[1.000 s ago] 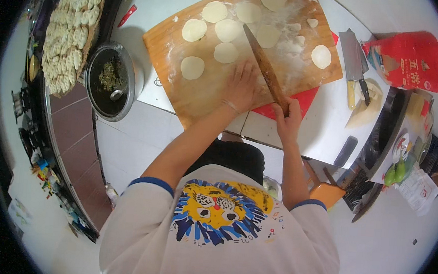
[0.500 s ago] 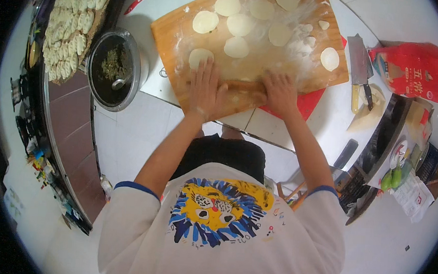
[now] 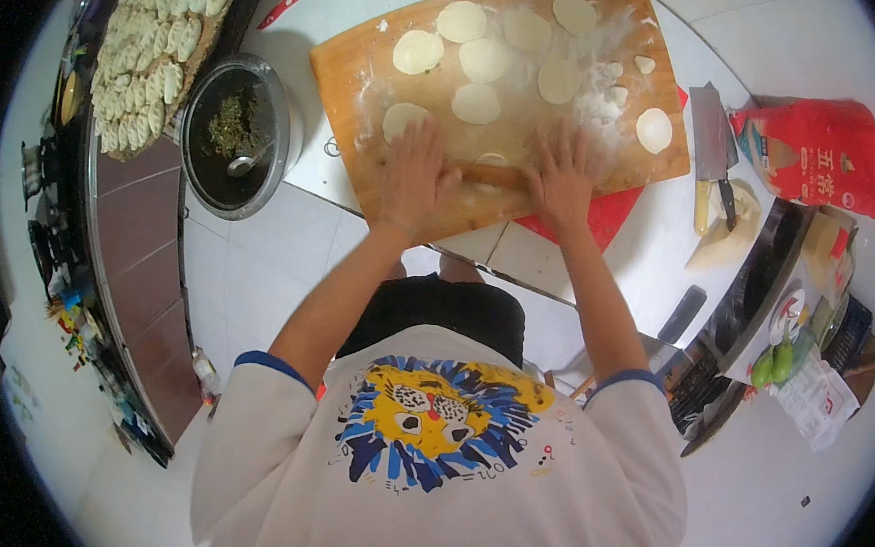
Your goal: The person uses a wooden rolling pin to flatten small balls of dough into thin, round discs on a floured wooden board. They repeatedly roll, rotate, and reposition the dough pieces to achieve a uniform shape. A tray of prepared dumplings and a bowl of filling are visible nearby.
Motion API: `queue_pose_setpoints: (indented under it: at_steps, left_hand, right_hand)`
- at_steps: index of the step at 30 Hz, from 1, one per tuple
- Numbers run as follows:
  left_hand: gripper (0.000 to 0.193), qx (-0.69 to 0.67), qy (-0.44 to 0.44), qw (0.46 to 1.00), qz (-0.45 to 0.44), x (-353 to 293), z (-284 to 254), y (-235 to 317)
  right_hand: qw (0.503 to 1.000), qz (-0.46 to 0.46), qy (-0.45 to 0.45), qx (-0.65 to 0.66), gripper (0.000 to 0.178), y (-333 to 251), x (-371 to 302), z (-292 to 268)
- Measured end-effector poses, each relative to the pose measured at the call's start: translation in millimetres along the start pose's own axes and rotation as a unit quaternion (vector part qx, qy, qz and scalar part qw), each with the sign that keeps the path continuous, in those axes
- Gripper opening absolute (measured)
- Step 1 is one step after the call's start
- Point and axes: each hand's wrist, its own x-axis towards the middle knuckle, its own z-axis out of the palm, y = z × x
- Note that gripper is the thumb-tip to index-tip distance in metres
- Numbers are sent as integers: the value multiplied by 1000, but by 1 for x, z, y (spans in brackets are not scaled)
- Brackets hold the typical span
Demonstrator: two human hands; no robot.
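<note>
A wooden rolling pin [image 3: 495, 177] lies crosswise near the front edge of a floured wooden board [image 3: 369, 79]. My left hand [image 3: 413, 177] rests flat on its left end, fingers stretched out and thumb apart. On its right end lies my right hand [image 3: 562, 176], fingers also outstretched. A small pale piece of dough [image 3: 492, 160] shows at the pin's middle, partly hidden under it. One round dough wrapper [image 3: 405, 121] touches or sits just beneath my left fingertips. Farther back lie several more round wrappers [image 3: 483, 61], with small dough lumps [image 3: 617, 96] in flour at the right.
Left stands a metal bowl [image 3: 197, 148] of dark green filling with a spoon [image 3: 244, 164]. Beyond it is a tray of shaped dumplings [image 3: 155, 56]. A red-handled knife [image 3: 281, 8] lies behind. Right are a cleaver [image 3: 710, 130], another knife [image 3: 726, 201] and a red bag [image 3: 820, 157].
The view has shifted slightly. Both hands stay flat on the rolling pin, and the pin has moved little if at all; more pale dough shows at its middle.
</note>
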Motion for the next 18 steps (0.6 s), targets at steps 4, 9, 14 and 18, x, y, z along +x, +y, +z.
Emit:
queue_pose_setpoints:
  at_steps: [4, 9, 14, 18]
  left_hand:
    - [67, -22, -27, 999, -4, -39, 11, 4]
    - [58, -21, 151, 988, 32, 19, -14, 11]
    - [44, -97, 149, 983, -34, -5, 8, 34]
    - [41, -54, 14, 998, -26, 15, 29, 56]
  right_hand:
    - [997, -51, -22, 44, 62, -8, -37, -15]
    - [990, -102, -8, 100, 45, 13, -10, 0]
    - [943, 83, -78, 311, 35, 9, -37, -21]
    - [913, 147, -27, 379, 30, 9, -54, -32]
